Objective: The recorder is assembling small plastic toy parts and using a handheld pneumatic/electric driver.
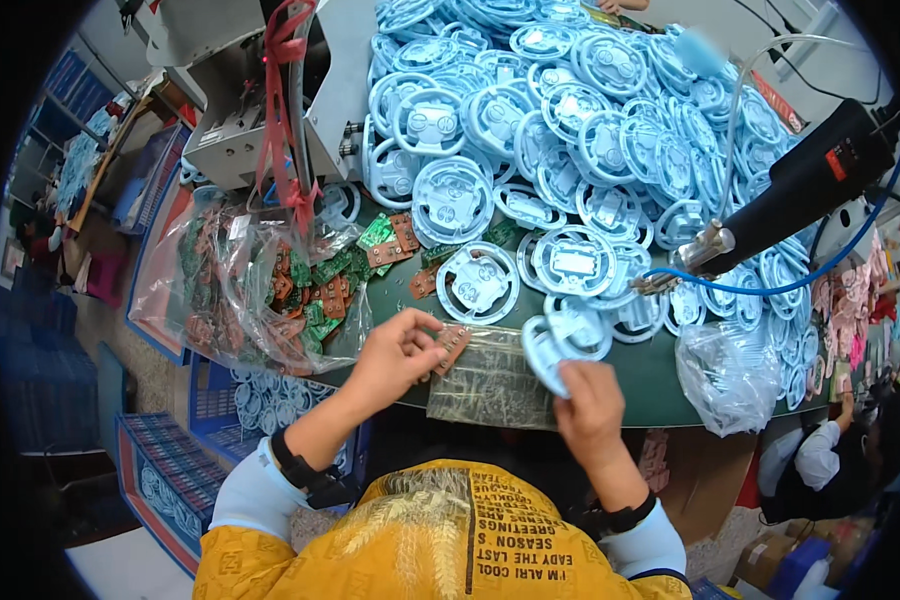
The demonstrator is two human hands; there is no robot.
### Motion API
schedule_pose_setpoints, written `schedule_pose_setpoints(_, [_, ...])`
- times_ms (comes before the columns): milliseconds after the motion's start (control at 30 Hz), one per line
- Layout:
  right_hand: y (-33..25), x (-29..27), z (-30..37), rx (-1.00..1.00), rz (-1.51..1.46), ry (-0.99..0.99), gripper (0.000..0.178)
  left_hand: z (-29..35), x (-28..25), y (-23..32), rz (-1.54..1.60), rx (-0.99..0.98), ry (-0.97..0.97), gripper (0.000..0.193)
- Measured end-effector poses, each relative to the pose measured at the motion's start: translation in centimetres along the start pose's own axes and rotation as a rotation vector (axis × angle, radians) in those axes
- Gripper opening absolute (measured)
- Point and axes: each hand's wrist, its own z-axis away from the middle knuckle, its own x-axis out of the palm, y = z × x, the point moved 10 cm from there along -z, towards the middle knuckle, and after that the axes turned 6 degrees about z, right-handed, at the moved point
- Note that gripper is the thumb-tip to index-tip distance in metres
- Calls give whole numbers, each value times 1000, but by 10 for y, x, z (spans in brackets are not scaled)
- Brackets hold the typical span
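Note:
My left hand (398, 358) pinches a small brown circuit board (452, 351) between thumb and fingers, at the far left corner of a worn, taped rectangular pad (495, 385). On the pad's right side, my right hand (592, 405) grips a light-blue round plastic part (544, 356), tilted on its edge. Another light-blue part (582, 328) lies just behind it, partly covered. A similar ring-shaped part (478, 284) rests flat beyond the pad. Loose green and brown circuit boards (332, 295) spill from a clear plastic bag (230, 285) left of my left hand.
A large heap of light-blue parts (570, 120) covers the far table. A black cylindrical tool (810, 185) with a blue hose reaches in from the right, above a crumpled clear bag (728, 375). A metal machine (260, 125) with red ribbon stands far left. Another person (845, 455) is at right.

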Motion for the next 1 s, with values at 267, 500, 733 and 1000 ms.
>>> schedule_pose_setpoints(267, [-16,17,17,-73,129,-110,51,26,20,32,-648,527,92,20])
schedule_pose_setpoints(500, [-20,20,16,-88,163,-90,40,32,24,48,-824,675,163,20])
schedule_pose_setpoints(733, [-8,16,23,-71,270,-21,36,37,41,58,-804,778,-52,20])
schedule_pose_setpoints(1000, [-25,25,14,-206,49,-48,36,39,36,49,-731,764,-128,22])
